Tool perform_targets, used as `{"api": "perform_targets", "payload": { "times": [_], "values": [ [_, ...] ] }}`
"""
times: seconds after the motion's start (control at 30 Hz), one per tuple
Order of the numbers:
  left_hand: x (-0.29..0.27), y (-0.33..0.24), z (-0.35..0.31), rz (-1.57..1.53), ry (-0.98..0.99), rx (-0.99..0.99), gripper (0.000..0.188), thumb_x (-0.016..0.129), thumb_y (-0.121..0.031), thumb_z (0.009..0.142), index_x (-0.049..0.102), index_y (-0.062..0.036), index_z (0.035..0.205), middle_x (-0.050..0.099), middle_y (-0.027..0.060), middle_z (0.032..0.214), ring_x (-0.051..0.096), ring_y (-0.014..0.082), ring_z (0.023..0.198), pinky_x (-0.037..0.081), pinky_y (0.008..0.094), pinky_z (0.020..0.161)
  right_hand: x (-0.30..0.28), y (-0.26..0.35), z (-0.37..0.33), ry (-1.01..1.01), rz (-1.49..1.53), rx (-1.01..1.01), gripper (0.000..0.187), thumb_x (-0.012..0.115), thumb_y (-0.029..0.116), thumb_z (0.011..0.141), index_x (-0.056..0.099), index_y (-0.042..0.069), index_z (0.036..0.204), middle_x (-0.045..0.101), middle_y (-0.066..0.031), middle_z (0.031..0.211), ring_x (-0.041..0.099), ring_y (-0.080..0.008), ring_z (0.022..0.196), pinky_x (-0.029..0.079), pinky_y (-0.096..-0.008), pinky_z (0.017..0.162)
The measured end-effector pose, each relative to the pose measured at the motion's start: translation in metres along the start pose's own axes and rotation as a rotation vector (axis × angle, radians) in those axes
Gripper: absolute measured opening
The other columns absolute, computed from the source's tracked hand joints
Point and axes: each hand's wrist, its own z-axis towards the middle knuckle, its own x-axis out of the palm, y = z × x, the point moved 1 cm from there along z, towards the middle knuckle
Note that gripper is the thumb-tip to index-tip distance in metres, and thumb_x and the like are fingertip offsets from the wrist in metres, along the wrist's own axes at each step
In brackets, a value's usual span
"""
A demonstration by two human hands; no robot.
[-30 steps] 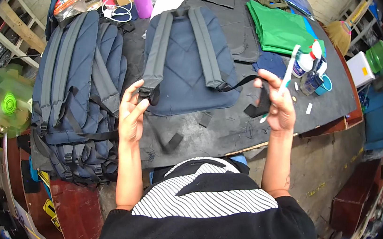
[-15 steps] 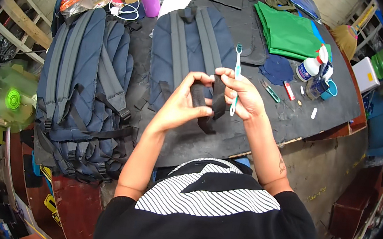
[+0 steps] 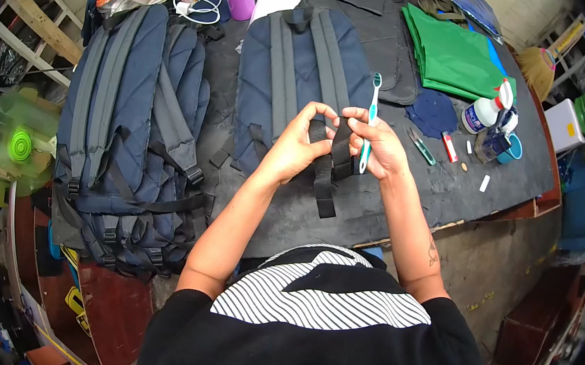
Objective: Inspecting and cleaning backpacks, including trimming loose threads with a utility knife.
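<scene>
From where I stand, the black strap (image 3: 324, 195) is up between the person's two hands, over the near end of a blue backpack (image 3: 262, 71) lying on the dark table (image 3: 280, 228). It hangs in two bands; whether they are one piece, I can't tell. The left hand (image 3: 296, 148) curls round one band, thumb pressed against it. The right hand (image 3: 383, 149) pinches the other between thumb and forefinger, with a toothbrush (image 3: 373, 112) standing upright in the same hand. The strap looks like woven webbing, so I'd judge it light, bendy and tough, a little slick perhaps but hardly fragile; the flat bands near their ends seem the best place to pinch. The backpack looks soft and padded, easiest to lift by its grey shoulder straps (image 3: 330, 57). I see no readable writing on strap or backpack; the white spray bottle (image 3: 477, 118) at right wears a printed blue label.
</scene>
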Motion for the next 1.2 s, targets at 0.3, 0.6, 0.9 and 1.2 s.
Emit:
{"api": "perform_targets", "payload": {
  "times": [0.3, 0.6, 0.9, 1.2],
  "values": [
    [0.009, -0.074, -0.039, 1.219, 0.181, -0.060, 0.065, 0.067, -0.022, 0.080, 0.041, -0.0082, 0.138, 0.059, 0.0237, 0.066, 0.063, 0.0351, 0.067, 0.049, 0.0385, 0.065, 0.001, 0.048, -0.051, -0.400, -1.403, -0.234, 0.034, 0.063, 0.026, 0.088, 0.045, 0.004, 0.107, 0.056, -0.0028, 0.075, 0.053, -0.0107, 0.067, 0.043, -0.0268, 0.059],
    [-0.004, 0.073, 0.006, 1.466, 0.238, 0.141, 0.071, 0.054, -0.052, 0.085, 0.038, -0.0117, 0.141, 0.023, 0.0242, 0.148, 0.012, 0.0421, 0.140, 0.013, 0.0610, 0.109, 0.023, -0.001, -0.014, -0.319, -1.838, -0.349, 0.040, 0.052, -0.003, 0.079, 0.058, 0.007, 0.117, 0.058, -0.0188, 0.100, 0.061, -0.0375, 0.093, 0.050, -0.0435, 0.079],
    [0.015, 0.088, 0.008, 1.609, 0.351, -0.110, 0.078, 0.042, -0.062, 0.087, 0.027, -0.0141, 0.146, 0.017, 0.0220, 0.151, 0.003, 0.0390, 0.142, -0.001, 0.0603, 0.111, -0.006, -0.039, 0.092, -0.329, -2.001, -0.297, 0.030, 0.049, 0.013, 0.088, 0.061, 0.008, 0.114, 0.054, -0.0241, 0.107, 0.066, -0.0389, 0.075, 0.055, -0.0457, 0.068],
    [0.019, 0.085, 0.012, 1.613, 0.315, 0.009, 0.078, 0.047, -0.058, 0.087, 0.018, -0.0207, 0.149, 0.002, 0.0221, 0.154, -0.002, 0.0400, 0.142, 0.003, 0.0621, 0.109, -0.035, 0.036, 0.086, -0.095, -1.363, -0.402, 0.026, 0.061, 0.003, 0.075, 0.069, 0.003, 0.100, 0.067, -0.0166, 0.090, 0.067, -0.0251, 0.083, 0.051, -0.0343, 0.077]
  ]
}}
